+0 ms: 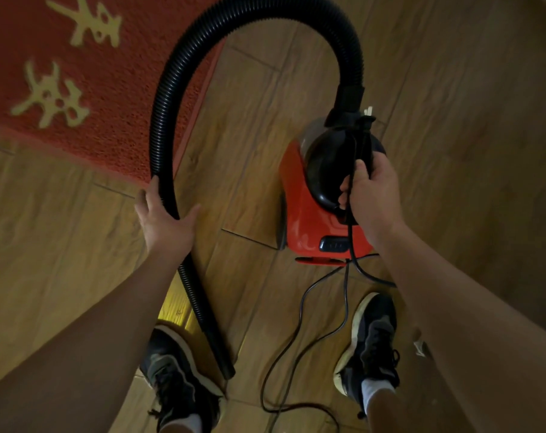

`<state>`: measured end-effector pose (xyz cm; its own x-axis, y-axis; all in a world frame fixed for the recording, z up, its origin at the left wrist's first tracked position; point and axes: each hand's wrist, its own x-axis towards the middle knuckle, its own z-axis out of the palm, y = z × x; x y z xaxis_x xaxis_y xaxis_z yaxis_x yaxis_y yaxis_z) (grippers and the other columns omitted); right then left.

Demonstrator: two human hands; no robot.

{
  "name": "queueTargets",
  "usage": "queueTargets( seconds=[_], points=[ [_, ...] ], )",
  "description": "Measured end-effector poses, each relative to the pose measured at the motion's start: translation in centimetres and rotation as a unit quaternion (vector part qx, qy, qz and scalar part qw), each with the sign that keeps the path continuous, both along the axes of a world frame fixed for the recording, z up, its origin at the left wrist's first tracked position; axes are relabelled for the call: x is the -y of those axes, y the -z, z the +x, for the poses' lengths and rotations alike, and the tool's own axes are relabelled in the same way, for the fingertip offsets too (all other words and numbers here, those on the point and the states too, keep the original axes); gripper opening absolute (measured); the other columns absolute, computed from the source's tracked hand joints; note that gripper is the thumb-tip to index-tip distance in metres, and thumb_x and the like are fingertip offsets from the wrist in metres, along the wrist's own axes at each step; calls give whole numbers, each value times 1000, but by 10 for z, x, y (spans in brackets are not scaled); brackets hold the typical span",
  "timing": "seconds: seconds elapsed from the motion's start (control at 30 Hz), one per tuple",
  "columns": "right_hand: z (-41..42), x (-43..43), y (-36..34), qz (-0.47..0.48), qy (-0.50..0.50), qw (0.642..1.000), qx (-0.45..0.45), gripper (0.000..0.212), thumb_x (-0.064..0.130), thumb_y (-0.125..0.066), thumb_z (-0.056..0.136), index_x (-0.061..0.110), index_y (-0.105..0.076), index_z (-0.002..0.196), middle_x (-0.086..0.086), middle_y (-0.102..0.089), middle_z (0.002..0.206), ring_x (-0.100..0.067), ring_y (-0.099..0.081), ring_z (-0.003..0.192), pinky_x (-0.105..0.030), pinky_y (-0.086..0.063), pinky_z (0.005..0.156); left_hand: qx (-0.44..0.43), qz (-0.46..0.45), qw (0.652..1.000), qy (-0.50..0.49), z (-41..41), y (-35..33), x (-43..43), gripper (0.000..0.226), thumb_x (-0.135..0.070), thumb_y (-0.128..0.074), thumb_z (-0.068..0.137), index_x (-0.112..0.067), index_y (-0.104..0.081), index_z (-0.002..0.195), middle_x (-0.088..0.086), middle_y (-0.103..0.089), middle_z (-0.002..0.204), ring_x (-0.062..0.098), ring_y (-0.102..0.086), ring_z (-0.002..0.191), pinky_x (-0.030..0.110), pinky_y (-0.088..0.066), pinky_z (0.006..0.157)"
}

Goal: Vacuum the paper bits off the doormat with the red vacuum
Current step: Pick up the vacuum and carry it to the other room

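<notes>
**Q:** Head view, looking down. What are the hands doing?

**A:** The right hand (371, 195) has its fingers clenched around the black handle (326, 170) on top of the red vacuum (306, 220). A loop of the power cord (300, 320) is pinched under the same fingers, probably so it doesn't drag. The left hand (167, 223) holds the ribbed black hose (168, 120) in the fork of the thumb. Its fingers are only lightly bent along the hose's far side.

**Q:** Where does the hose go from those fingers?

**A:** Beyond the fingertips it arches up and over to join the vacuum's front, just past the right knuckles. Behind the left wrist it trails down to its open nozzle end (226, 368), which lies by the person's left shoe (177, 379).

**Q:** And the doormat?

**A:** The red doormat (115, 98), with pale characters, lies just beyond the left fingertips, and the hose crosses its corner. No paper bits show on the visible part. The mat is blurred, so I can't be sure.

**Q:** Why this hold?

**A:** It looks like carrying. The body hangs from one hand while the other keeps the hose in check. The nozzle is not yet aimed at the mat.
</notes>
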<state>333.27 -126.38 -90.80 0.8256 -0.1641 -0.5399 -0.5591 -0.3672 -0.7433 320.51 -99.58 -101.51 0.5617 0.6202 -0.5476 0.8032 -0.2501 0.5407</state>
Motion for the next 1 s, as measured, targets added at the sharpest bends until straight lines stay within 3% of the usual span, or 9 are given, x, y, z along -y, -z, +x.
queueTargets(
  seconds=[0.1,0.23,0.5,0.67,0.77,0.87,1.0],
  points=[
    [0,-1,-1,-1,4,1000,-4,21,18,-36,108,15,-56,115,-7,-56,76,-15,-51,56,-26,-46,50,-14,-31,999,-30,1,0,-1,104,-41,-79,85,-45,-3,156,10,-36,159,35,-46,139,58,-48,104],
    [0,0,0,-4,5,1000,-3,20,19,-36,108,17,-56,114,-7,-56,75,-15,-50,55,-27,-47,50,-22,-44,998,-43,6,0,1,107,-43,-78,86,-45,2,156,12,-38,159,37,-50,136,58,-51,101],
    [-1,0,3,-8,-1,1000,6,22,20,-36,108,19,-56,115,-6,-56,74,-16,-51,55,-29,-47,51,-14,-32,999,-35,7,6,4,103,-41,-79,85,-31,-11,160,9,-29,160,34,-40,141,55,-45,107],
    [-1,0,1,-5,3,1000,2,21,20,-36,108,16,-56,116,-7,-56,75,-16,-51,55,-28,-47,52,7,-43,999,-16,4,1,14,86,-37,-77,87,-31,-26,156,9,-40,143,29,-52,124,43,-48,98],
    [0,1,2,-5,-1,1000,0,22,20,-36,108,16,-56,116,-6,-57,75,-16,-51,55,-29,-48,52,29,-60,998,-14,1,-3,18,77,-31,-73,89,-44,-29,150,2,-54,138,26,-61,118,51,-54,95],
    [0,2,0,1,-7,1000,1,21,20,-36,108,18,-56,115,-6,-57,74,-16,-52,56,-29,-48,52,33,-74,997,-15,0,-7,25,73,-18,-67,95,-43,-29,151,-7,-61,124,19,-65,108,35,-53,87],
    [0,4,-3,15,-4,1000,-1,21,19,-36,108,17,-56,116,-5,-55,74,-14,-50,54,-25,-47,49,51,-83,995,-20,4,-21,38,77,-14,-66,97,-37,-24,157,-8,-59,111,8,-58,96,6,-40,63]
  ],
)
